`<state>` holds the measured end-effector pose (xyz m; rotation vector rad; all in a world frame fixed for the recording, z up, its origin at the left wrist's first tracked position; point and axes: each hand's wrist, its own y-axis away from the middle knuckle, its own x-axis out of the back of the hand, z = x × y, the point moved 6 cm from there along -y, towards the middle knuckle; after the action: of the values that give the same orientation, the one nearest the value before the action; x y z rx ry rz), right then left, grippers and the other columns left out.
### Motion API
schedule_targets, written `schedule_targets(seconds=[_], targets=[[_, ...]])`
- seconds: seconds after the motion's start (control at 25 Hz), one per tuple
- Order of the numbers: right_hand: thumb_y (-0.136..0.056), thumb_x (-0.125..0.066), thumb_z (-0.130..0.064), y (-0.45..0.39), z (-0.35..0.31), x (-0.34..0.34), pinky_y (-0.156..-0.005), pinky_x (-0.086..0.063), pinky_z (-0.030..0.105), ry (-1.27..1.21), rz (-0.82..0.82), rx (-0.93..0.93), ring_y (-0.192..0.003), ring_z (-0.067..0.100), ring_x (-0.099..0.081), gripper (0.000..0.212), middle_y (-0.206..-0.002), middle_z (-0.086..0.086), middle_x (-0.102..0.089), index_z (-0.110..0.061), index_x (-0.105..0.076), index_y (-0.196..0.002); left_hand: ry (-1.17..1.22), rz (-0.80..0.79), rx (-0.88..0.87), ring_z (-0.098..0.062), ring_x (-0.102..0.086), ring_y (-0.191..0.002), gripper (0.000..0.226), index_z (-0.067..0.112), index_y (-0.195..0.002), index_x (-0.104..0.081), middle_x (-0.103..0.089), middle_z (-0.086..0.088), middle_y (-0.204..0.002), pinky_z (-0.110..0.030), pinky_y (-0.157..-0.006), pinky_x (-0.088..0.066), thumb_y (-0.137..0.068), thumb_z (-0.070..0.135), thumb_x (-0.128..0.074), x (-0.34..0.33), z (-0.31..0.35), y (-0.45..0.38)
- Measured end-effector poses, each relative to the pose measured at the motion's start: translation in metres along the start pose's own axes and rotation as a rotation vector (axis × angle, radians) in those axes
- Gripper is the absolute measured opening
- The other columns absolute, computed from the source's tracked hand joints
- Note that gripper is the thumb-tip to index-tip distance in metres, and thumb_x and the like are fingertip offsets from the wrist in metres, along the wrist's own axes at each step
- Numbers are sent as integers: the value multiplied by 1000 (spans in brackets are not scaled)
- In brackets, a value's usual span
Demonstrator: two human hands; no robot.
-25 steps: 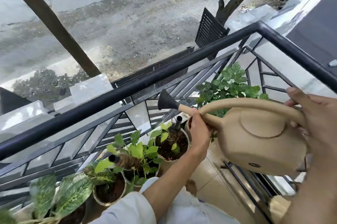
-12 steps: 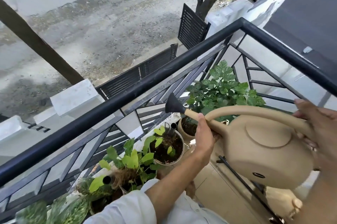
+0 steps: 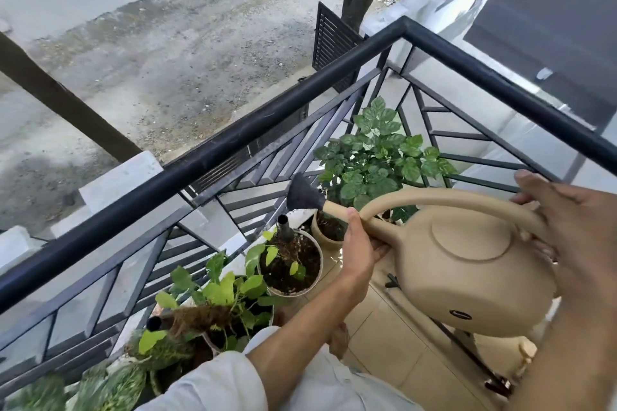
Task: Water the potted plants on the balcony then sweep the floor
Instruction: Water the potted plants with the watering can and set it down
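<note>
Balcony corner, soil-filled pots (image 3: 289, 263), watering can (image 3: 467, 273) held

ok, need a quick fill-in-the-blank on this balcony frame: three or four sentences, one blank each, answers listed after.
1. The left hand grips the spout of the beige plastic watering can, and the right hand grips its ____.
2. The can's black rose head points toward the ____ metal balcony railing.
3. The bushy dark-green plant stands in the railing's ____.

Answers: handle; black; corner
</note>
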<state>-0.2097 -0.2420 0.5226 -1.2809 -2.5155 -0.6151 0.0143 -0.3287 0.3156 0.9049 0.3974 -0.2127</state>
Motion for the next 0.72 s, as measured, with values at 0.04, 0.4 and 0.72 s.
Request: schedule_targets(seconds=[0.04, 0.4, 0.72], targets=[[-61, -80, -86, -2, 1, 5, -44, -44, 13, 2, 7, 26, -23, 15, -39, 71, -46, 15, -58, -20, -83, -87, 13, 3, -3, -23, -76, -114, 61, 19, -136, -59, -74, -16, -128, -33, -88, -65, -108, 65, -31, -3, -5, 3], [-59, -75, -92, -25, 13, 21, -45, -43, 14, 14, -168, 17, -22, 16, -37, 76, -48, 18, -54, -21, -80, -87, 111, 78, -54, -18, -79, -106, 53, 24, -120, -65, -81, -6, -110, -28, -80, -64, -108, 64, -32, -11, -37, 27], [-78, -79, -66, -27, 0, 9, -36, -33, 9, 17, -269, 187, -24, 12, -36, 51, -40, 14, -54, -15, -81, -81, 117, 152, -150, -23, -77, -113, 58, 21, -129, -63, -79, -9, -118, -36, -93, -65, -108, 65, -32, -1, -48, 24]])
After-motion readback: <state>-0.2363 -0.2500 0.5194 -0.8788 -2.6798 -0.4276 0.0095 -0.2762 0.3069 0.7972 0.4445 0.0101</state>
